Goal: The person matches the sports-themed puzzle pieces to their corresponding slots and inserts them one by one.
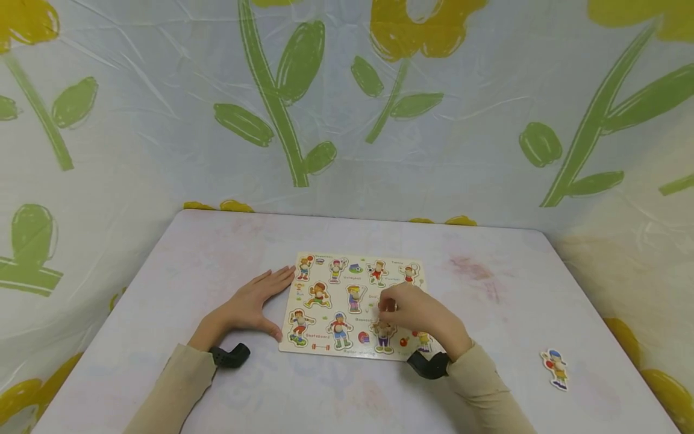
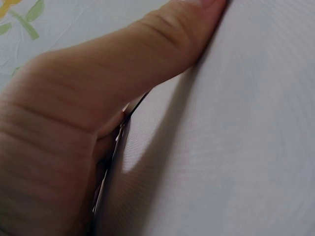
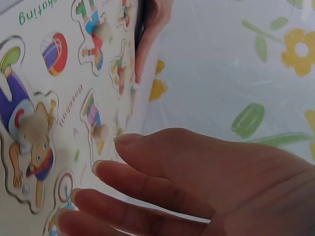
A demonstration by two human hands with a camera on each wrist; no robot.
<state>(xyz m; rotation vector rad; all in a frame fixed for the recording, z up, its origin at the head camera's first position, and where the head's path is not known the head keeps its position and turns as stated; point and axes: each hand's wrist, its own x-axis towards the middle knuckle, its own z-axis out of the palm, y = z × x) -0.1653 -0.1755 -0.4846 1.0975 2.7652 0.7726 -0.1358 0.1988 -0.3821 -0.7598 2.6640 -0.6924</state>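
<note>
A wooden peg puzzle board (image 1: pixel 331 295) printed with sports figures lies on the table. My left hand (image 1: pixel 249 307) rests at its left side, fingers extended near the upper left edge and thumb at the lower left corner; the left wrist view shows the thumb (image 2: pixel 147 44) close up. Over the board's right half hovers my right hand (image 1: pixel 417 310). In the right wrist view its fingers are loosely bent and apart, with nothing between them. Below them are a baseball figure piece (image 3: pixel 32 128) and a partly hidden blue piece (image 3: pixel 56 221).
A loose figure piece with a blue cap (image 1: pixel 555 369) lies on the table at the right, apart from the board. The white table (image 1: pixel 347 398) meets a flower-patterned cloth (image 1: pixel 190 120) behind and at the sides. Black wrist devices (image 1: pixel 230 355) sit by both sleeves.
</note>
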